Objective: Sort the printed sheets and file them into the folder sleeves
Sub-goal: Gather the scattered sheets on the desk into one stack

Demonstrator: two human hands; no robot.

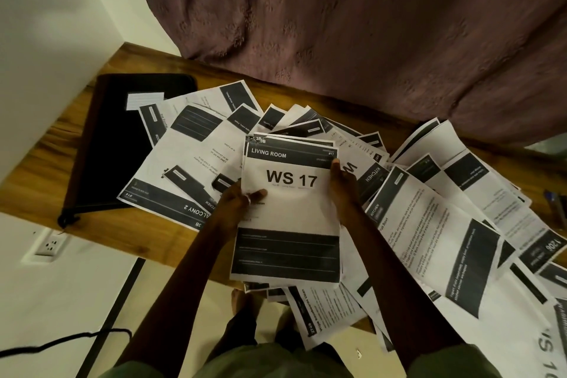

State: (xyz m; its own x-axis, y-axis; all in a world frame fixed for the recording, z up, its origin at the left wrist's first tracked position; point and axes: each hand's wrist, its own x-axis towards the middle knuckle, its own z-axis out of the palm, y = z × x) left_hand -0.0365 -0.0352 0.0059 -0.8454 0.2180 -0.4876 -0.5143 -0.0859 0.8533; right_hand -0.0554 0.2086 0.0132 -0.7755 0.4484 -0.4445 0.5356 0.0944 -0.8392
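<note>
Sheet stack point(290, 215) gripped at both side edges, folder point(116, 156) probably closed

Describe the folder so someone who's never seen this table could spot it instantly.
Find the wooden table below the purple curtain. At its left end lies the folder, closed and flat. It is the only plain black thing, with a white label, its right edge under printed sheets.

The printed sheets point(290, 193) are white with charcoal-black bands and black lettering; the folder point(116, 147) is plain black, its label point(144, 100) white with faint lines; the surface point(61, 138) is warm brown with wood grain; the curtain point(337, 24) is dusty mauve with a raised floral motif; the wall point(46, 9) is white.
</note>
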